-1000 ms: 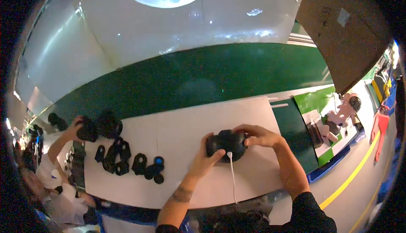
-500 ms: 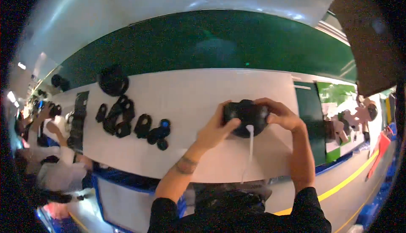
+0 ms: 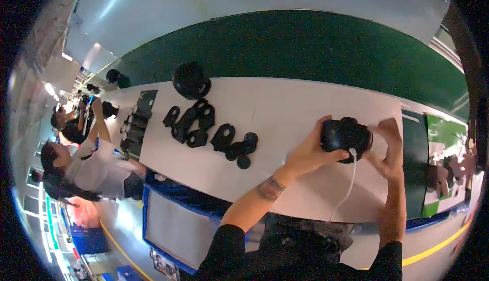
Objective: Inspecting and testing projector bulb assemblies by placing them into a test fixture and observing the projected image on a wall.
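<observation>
Across the middle of the frame, a white tabletop is spreading out, with a green strip curving along behind it. At the left, a co-worker in a pale shirt is standing by the tabletop and raising an arm. A blue-edged bin is standing in the lower left, below the tabletop's near edge. Right of centre, the left hand is gripping the left side of a black device above the tabletop, its thumb lying along the lower edge and its fingers curling behind. The right hand is blurring just beside the device's right side, its fingers spreading apart; whether they are touching it, I cannot tell. Left of centre, a round black thing is sitting near the tabletop's far edge. Black parts with holes are lying in clusters below it, and a small disc is resting at their lower right. A thin white cable is running from the device down toward the near edge.
</observation>
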The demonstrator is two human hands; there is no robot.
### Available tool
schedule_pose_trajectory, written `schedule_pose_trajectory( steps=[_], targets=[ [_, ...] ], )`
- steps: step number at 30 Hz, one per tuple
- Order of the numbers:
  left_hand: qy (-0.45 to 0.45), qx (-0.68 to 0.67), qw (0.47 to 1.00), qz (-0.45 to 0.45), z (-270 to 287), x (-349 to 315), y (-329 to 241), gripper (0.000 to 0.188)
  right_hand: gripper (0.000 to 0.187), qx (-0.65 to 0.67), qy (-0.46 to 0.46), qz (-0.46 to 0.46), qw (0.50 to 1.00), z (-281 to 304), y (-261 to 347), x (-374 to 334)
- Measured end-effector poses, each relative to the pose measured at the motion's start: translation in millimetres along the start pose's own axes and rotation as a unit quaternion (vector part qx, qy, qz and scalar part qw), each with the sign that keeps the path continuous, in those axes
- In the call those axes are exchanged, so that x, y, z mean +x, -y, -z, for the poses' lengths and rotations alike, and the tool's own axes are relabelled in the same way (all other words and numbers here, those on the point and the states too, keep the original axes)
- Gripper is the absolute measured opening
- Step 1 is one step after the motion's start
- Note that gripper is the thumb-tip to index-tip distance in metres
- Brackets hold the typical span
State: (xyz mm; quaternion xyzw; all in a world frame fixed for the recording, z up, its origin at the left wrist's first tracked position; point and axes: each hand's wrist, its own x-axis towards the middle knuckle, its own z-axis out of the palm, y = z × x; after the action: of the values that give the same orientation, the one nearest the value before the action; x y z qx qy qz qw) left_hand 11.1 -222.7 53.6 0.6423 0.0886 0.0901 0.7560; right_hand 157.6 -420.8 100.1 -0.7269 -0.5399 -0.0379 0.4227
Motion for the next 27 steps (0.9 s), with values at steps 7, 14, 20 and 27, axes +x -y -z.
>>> schedule_pose_trajectory(
  steps=[7,14,20,27],
  targets=[
    [0.006,-0.007,0.999,-0.047,-2,9,11,0.101,0.040,-0.139,-0.074,0.183,0.971,-21,38,9],
    [-0.057,0.101,0.990,-0.077,16,28,23,0.109,0.022,-0.081,-0.176,0.264,0.945,-14,79,12],
    [0.024,-0.028,0.990,-0.136,43,121,14,0.087,0.022,-0.140,-0.095,0.181,0.969,-34,38,-23],
    [-0.168,-0.017,0.985,-0.027,143,170,-22,0.082,0.024,-0.001,-0.026,0.210,0.977,-65,24,-13]
  ],
)
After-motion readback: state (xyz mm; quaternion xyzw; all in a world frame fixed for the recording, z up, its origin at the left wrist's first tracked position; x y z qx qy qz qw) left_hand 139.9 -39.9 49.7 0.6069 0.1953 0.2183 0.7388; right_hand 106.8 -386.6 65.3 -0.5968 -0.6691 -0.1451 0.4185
